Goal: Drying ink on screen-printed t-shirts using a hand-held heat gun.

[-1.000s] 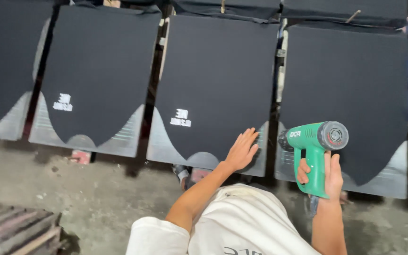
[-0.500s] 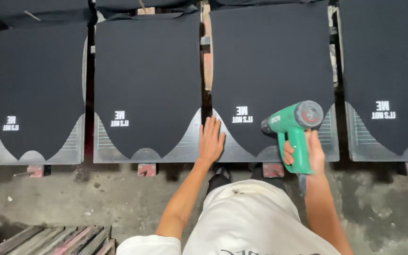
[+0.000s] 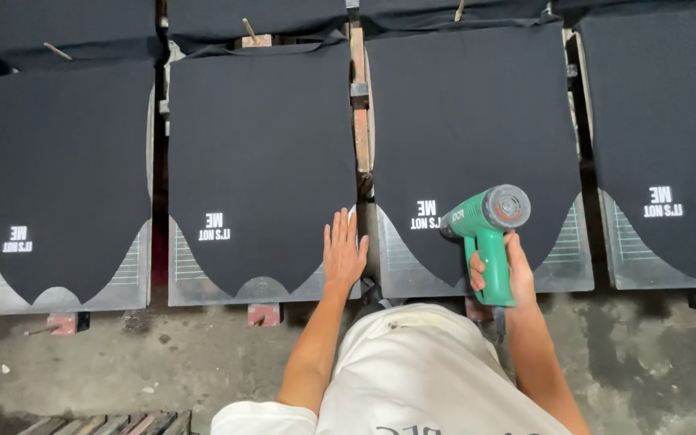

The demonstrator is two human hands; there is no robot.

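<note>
Rough grey concrete floor [image 3: 122, 370] runs along the bottom of the view, and above it a row of flat printing boards stands side by side, each one dressed with a black garment whose lower edge tapers to a rounded point over the board's pale, curved lower end. Near the lower part of each garment sits a small white printed mark, two short lines of lettering seen upside down from this side. The left hand [image 3: 345, 254] lies flat and released, fingers spread and pointing away from the person, on the lower right corner of the second board [image 3: 259, 173], its palm over the pale board edge and the garment's hem. The right hand [image 3: 499, 274] is clenched around the grip of a green heat gun [image 3: 483, 238], held over the lower edge of the third board [image 3: 469, 153]. The gun's handle runs nearly straight up from the fist, and its barrel lies roughly level, with the round grey rear cap toward the right and the nozzle end pointing left, at the white mark on that garment. Between the second and third boards a rusty reddish metal rail [image 3: 358, 105] shows. White clothing [image 3: 420, 374] on the person fills the bottom centre.
</note>
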